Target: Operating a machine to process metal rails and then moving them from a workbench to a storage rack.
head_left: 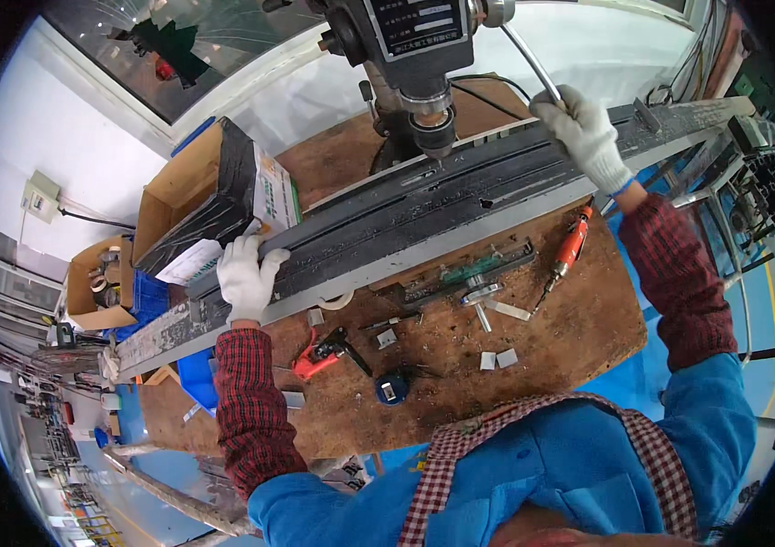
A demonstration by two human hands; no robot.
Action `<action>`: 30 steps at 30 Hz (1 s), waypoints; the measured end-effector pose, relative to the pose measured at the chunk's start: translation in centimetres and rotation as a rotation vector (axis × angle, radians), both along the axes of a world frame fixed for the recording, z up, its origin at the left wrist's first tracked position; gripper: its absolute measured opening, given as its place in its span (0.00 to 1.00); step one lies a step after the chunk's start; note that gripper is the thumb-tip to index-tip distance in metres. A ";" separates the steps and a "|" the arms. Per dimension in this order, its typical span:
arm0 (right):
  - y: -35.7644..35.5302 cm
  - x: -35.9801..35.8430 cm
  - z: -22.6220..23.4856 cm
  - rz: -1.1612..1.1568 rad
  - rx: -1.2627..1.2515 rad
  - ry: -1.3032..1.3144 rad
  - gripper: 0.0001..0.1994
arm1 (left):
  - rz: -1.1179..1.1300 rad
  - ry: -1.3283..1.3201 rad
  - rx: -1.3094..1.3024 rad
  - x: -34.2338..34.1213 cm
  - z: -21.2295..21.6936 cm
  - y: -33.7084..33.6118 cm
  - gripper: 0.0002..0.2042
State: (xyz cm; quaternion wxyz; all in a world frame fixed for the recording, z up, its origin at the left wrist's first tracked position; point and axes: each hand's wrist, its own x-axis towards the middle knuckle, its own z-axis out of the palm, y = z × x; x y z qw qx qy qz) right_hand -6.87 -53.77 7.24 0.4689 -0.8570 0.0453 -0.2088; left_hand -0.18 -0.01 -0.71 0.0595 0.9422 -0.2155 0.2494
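Note:
A long dark metal profile (360, 226) lies slantwise under the drill press (417, 46), inside a longer pale rail. My left hand (246, 281), in a white glove, holds the profile near its left end, thumb and fingers over its upper side. The drill chuck (433, 133) is just above the profile's middle; whether the bit touches it, I cannot tell. My right hand (581, 132), also gloved, is closed around the end of the press's metal lever (532, 60). Small chips are scattered on the profile.
On the brown wooden table (460, 401) lie a red air tool (572, 244), a red-and-black hand tool (319, 354), a dark blue tape measure (391, 388), a clamp-like fixture (479, 290) and small metal pieces (498, 359). Cardboard boxes (182, 196) stand at the left by the wall.

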 end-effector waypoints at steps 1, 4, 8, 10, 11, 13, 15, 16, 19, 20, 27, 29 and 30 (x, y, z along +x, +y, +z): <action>0.3 0.4 -0.4 -0.032 0.003 -0.018 0.11 | -0.012 -0.004 -0.018 0.0 0.3 -0.2 0.23; 0.3 1.8 -2.9 -0.108 -0.064 -0.086 0.12 | -0.021 -0.159 0.071 -0.7 1.3 -2.4 0.21; 0.8 3.5 -3.7 -0.207 -0.280 -0.238 0.14 | -0.144 -0.189 -0.086 -0.7 0.9 -7.8 0.18; 0.8 2.3 -2.9 -0.234 -0.316 -0.140 0.15 | -0.175 -0.147 -0.205 0.3 -0.8 -8.8 0.17; 0.6 1.7 -2.5 -0.250 -0.336 -0.087 0.16 | -0.138 -0.186 -0.169 0.4 -1.1 -9.4 0.15; 1.1 -0.5 -0.2 -0.245 -0.360 -0.020 0.16 | -0.095 -0.248 -0.140 -0.1 -0.6 -9.0 0.14; 0.8 -2.5 3.2 -0.215 -0.366 0.030 0.16 | -0.104 -0.233 -0.166 0.1 -0.4 -8.8 0.13; 0.6 -2.9 4.6 -0.162 -0.432 0.042 0.16 | -0.104 -0.223 -0.174 0.0 -0.5 -8.6 0.13; 1.7 -6.2 13.1 -0.103 -0.569 0.250 0.14 | -0.120 -0.185 -0.180 0.1 -0.3 -8.7 0.13; 0.5 -6.1 14.5 -0.112 -0.676 0.183 0.14 | -0.127 -0.159 -0.180 0.1 -0.2 -8.8 0.13; 0.1 -2.9 28.0 0.077 -1.071 -0.245 0.14 | -0.266 0.038 -0.167 -0.1 1.1 -8.3 0.17; -0.2 0.3 28.5 -0.140 -1.137 -0.436 0.15 | -0.188 -0.035 -0.154 -0.9 1.3 -6.5 0.20; -2.1 1.3 28.8 -0.145 -1.134 -0.419 0.15 | -0.134 0.022 -0.160 -0.7 1.0 -5.0 0.23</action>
